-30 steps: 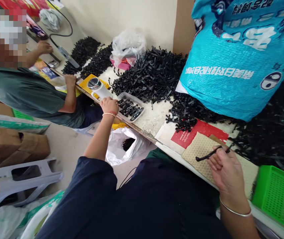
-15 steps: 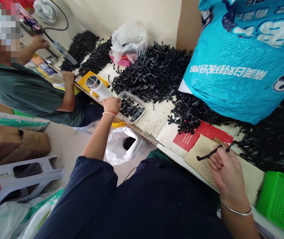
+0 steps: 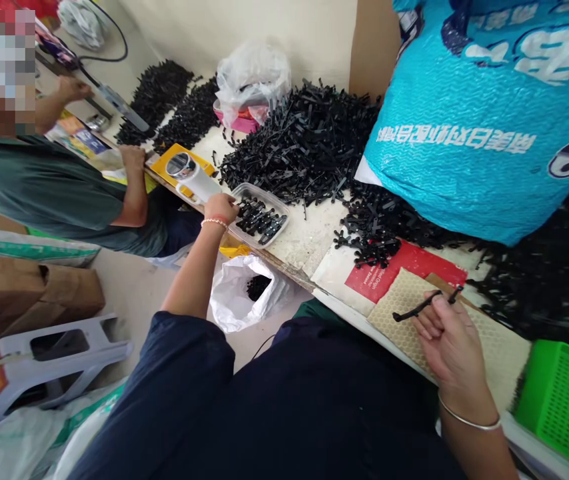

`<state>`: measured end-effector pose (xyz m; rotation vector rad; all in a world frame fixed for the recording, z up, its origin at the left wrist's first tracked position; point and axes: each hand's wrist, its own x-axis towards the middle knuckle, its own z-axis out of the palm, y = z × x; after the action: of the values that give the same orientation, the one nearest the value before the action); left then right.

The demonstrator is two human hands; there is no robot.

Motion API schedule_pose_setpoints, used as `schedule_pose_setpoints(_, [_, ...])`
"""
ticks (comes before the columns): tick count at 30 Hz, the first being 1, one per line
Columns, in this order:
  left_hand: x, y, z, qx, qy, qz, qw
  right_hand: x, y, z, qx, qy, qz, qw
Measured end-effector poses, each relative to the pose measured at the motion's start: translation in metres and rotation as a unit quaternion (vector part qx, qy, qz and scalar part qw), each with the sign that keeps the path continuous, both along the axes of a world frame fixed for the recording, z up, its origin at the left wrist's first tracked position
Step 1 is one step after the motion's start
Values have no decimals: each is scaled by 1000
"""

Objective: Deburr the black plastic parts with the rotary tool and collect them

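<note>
Between the thumb and fingers of my right hand (image 3: 453, 340) is a slim black plastic strip (image 3: 417, 309) with knobbed ends, held above a honeycomb-textured pad (image 3: 399, 293). My left hand (image 3: 221, 208) is at the near left end of a clear plastic tub (image 3: 284, 230), fingers curled over its edge. Whatever those fingertips grip is hidden. Inside the tub lie several glossy black pieces (image 3: 262, 217). A white mug with a shiny lid (image 3: 192, 177) stands just beyond my left hand.
Behind the tub rises a large heap of black plastic parts (image 3: 304, 147). A full blue bag (image 3: 464, 147) leans over more parts at right, near a green basket (image 3: 559, 400). Below the table edge is an open white sack (image 3: 224, 300). A co-worker (image 3: 64, 187) sits at left.
The whole view has shifted slightly. My left hand stays by the tub, and my right hand still holds the black strip almost unmoved.
</note>
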<state>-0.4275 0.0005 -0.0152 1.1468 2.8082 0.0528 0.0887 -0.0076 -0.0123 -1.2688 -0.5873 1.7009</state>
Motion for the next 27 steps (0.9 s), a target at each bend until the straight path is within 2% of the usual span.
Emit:
schedule_pose_setpoints(6, [2, -7, -3, 13, 10, 5, 1000, 2, -1, -6, 0, -1, 7, 1000])
schedule_pose_setpoints(16, [8, -20, -4, 22, 43, -30, 998, 7, -4, -8, -9, 2, 2, 1000])
schedule_pose_setpoints(23, [0, -21, -5, -23, 48, -12, 998, 3, -4, -9, -9, 3, 9, 1000])
schedule_pose_setpoints(27, [1, -23, -4, -13, 53, -21, 998, 3, -5, -10, -2, 2, 9, 1000])
